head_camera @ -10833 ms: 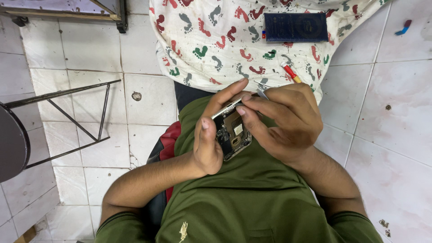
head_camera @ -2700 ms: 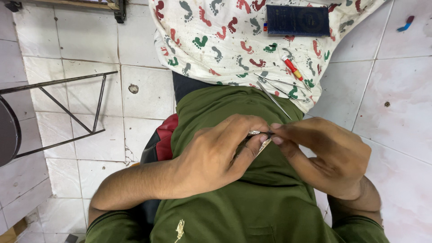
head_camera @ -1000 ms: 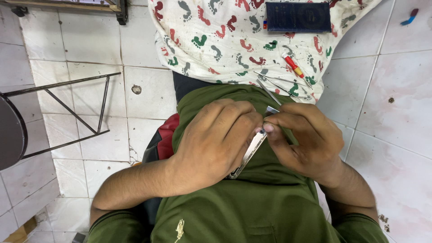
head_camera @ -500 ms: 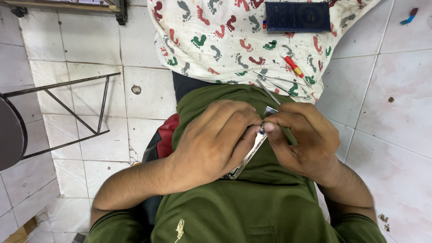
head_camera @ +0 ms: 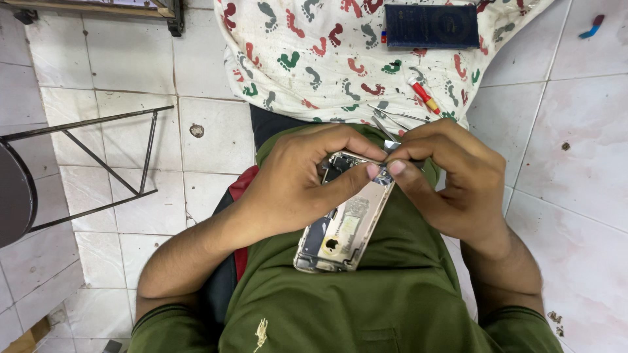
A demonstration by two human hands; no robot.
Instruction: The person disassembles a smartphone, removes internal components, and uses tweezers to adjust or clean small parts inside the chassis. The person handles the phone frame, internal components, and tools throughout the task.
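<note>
Silver opened phone body with bare circuitry [head_camera: 347, 225] gripped in my left hand [head_camera: 294, 186], my right hand [head_camera: 451, 180] pinching its top edge, metal tweezers [head_camera: 392, 121] just beyond my fingers.

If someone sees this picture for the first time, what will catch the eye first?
Both hands meet in the middle over an opened phone shell lying on the green shirt: the left hand grips its upper end, the right hand pinches there with its fingers. Above, a white cloth with coloured footprints lies on the tiled floor, carrying a dark blue flat case and a red screwdriver.
</note>
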